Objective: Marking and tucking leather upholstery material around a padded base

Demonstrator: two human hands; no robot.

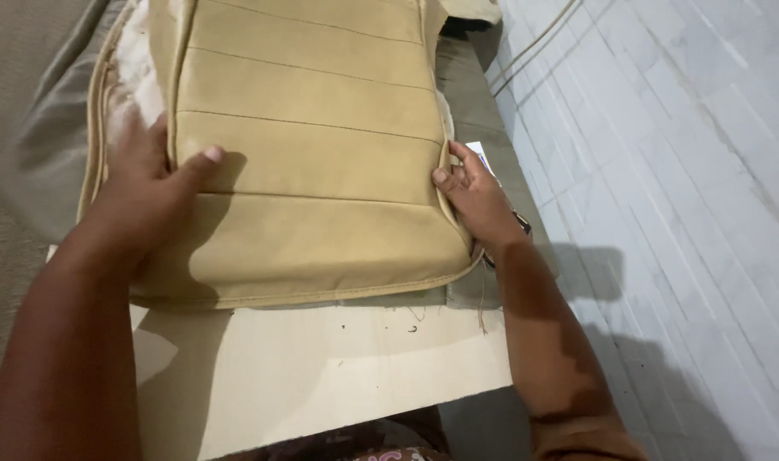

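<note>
A tan padded seat cover (312,145) with stitched cross panels and piped edges lies flat in front of me. My left hand (146,192) grips its left edge, thumb on top of the panel, fingers wrapped under beside white foam padding (133,77). My right hand (475,201) presses against the cover's right edge, fingers curled on the piping. The cover rests on a pale cardboard sheet (321,367) and a grey-green fabric (48,145).
A floor of light grey tiles (662,171) runs along the right side. A thin cable (534,38) crosses the tiles at the top. A small white and blue object (481,154) lies just behind my right hand.
</note>
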